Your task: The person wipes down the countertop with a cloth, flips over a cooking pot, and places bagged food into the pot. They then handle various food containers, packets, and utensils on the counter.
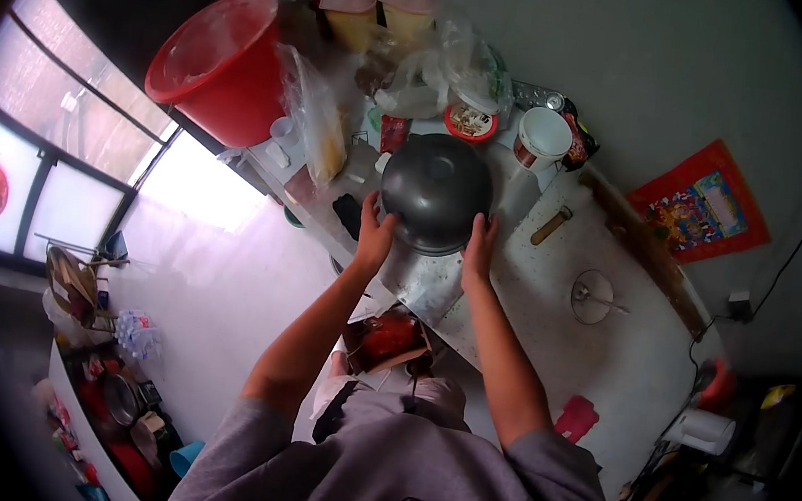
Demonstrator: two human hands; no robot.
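Observation:
A dark grey, shiny metal bowl is bottom-up over the table, its rounded underside and base ring facing me. My left hand grips its near left edge. On the opposite side, my right hand holds the near right edge, thumb toward the bowl. The fingers are partly hidden beneath the rim. Whether the bowl rests on something cannot be seen. A black cloth-like item lies just left of my left hand. Right of my right hand is a wooden-handled tool.
The worktable carries a white bucket, a red-rimmed tub, plastic bags and a clear lid-like disc. A large red basin stands at the far left. Below the near edge is an open box.

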